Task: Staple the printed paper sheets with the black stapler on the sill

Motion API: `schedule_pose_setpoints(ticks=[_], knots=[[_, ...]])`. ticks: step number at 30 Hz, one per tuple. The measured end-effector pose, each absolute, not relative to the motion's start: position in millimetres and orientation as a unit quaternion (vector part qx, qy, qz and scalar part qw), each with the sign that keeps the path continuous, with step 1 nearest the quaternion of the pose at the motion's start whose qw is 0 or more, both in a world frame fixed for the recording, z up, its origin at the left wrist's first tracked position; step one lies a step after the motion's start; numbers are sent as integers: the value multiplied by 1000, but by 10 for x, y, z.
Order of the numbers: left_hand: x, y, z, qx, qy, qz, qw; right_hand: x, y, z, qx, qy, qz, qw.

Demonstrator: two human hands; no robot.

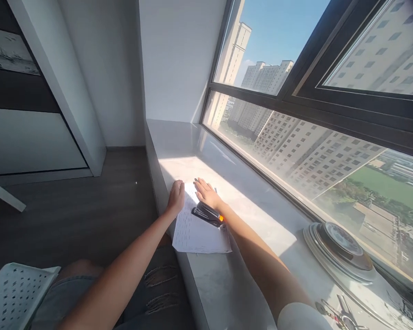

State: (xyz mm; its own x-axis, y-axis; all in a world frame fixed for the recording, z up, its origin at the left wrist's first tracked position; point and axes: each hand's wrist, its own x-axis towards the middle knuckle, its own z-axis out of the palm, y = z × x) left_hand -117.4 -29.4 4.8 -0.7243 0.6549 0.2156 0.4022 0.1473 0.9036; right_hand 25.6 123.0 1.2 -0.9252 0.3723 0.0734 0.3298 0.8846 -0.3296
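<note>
A stack of white papers with handwriting [192,236] lies on the pale stone windowsill [213,279]. On the papers rests a black stapler [208,214] with an orange spot at its right end. My left hand [176,197] is at the upper left edge of the papers, its fingers pressed together around that edge. Flat across the upper right part of the papers is my right hand [207,192], fingers stretched out, just above the stapler. The stapler is not gripped by either hand.
Stacked plates [344,247] stand on the sill at the right, with metal items [346,316] near them. A window [278,101] runs along the right side. At the lower left is a white perforated basket [13,293].
</note>
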Motion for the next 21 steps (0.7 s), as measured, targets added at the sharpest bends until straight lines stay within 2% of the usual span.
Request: schedule_pose_setpoints(ticks=[4, 11, 17, 21], knots=[[-1148, -304, 37, 391, 760, 509, 100, 542, 1296, -43, -198, -962, 167, 85], [-1063, -302, 82, 489, 796, 351, 59, 1384, 1622, -177, -246, -952, 139, 120], [-989, -346, 140, 520, 802, 291, 46, 1439, 1523, -73, -261, -944, 106, 170], [-981, -381, 163, 531, 807, 258, 36, 1413, 1381, 30, -360, -910, 30, 206]])
